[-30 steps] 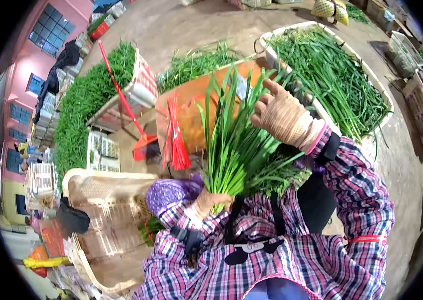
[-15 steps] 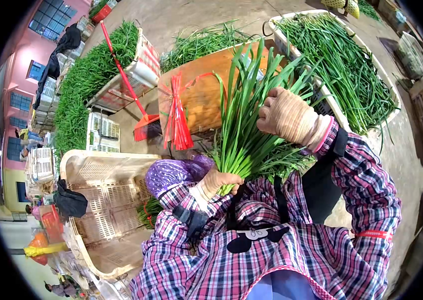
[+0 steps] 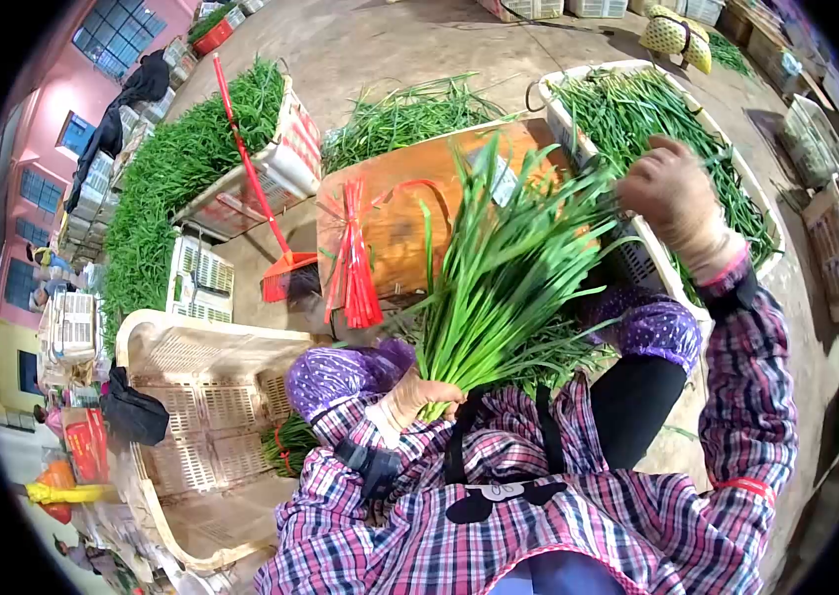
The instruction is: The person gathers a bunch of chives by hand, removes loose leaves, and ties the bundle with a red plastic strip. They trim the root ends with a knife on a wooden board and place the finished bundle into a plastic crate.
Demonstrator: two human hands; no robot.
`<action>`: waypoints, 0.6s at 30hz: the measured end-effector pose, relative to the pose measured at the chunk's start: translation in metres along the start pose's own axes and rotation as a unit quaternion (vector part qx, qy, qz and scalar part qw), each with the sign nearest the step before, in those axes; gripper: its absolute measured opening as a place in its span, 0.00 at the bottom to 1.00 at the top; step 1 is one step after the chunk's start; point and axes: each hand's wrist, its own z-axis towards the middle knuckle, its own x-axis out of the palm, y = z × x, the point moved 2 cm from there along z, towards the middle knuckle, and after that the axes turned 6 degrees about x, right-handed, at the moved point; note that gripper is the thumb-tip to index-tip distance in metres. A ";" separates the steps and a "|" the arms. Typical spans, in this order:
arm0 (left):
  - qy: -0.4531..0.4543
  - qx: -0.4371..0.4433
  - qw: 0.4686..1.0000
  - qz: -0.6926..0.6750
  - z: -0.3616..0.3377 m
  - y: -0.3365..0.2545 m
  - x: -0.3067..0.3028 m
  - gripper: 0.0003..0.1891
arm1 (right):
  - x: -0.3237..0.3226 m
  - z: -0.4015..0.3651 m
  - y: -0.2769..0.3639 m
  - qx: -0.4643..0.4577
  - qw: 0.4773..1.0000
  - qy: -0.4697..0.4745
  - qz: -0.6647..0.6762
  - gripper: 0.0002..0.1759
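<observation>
My left hand is closed around the pale lower ends of a bunch of garlic chives, low in front of my lap. The long green leaves fan out up and to the right. My right hand is raised at the leaf tips, by the near side of a white crate heaped with more chives. Motion smears its fingers, so whether they hold anything does not show. Beyond the bunch stands an orange-brown board, with a bundle of red ties hanging on it.
An off-white crate at my left has a tied green bundle inside. A red dustpan with a long handle stands beyond it. Loose greens lie behind the board, and another crate piled with greens is at back left.
My right hand has moved right and up from within the leaves to their tips. The bunch now spreads further right, still in my left hand. The view has tilted slightly upward.
</observation>
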 end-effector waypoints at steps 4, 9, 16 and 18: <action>-0.029 0.004 0.999 -0.026 -0.008 0.005 -0.008 0.09 | -0.030 -0.021 -0.041 0.141 0.978 -0.090 0.128 0.05; -0.066 -0.019 0.995 -0.075 -0.008 0.014 -0.012 0.11 | -0.039 -0.034 -0.052 0.226 0.916 -0.248 0.219 0.11; -0.095 0.026 0.995 -0.029 -0.004 0.023 -0.015 0.13 | -0.028 0.075 -0.082 0.133 0.919 -0.331 0.168 0.10; -0.076 -0.006 0.997 0.020 -0.005 0.047 -0.034 0.12 | -0.017 0.155 -0.100 0.125 0.934 -0.300 -0.149 0.04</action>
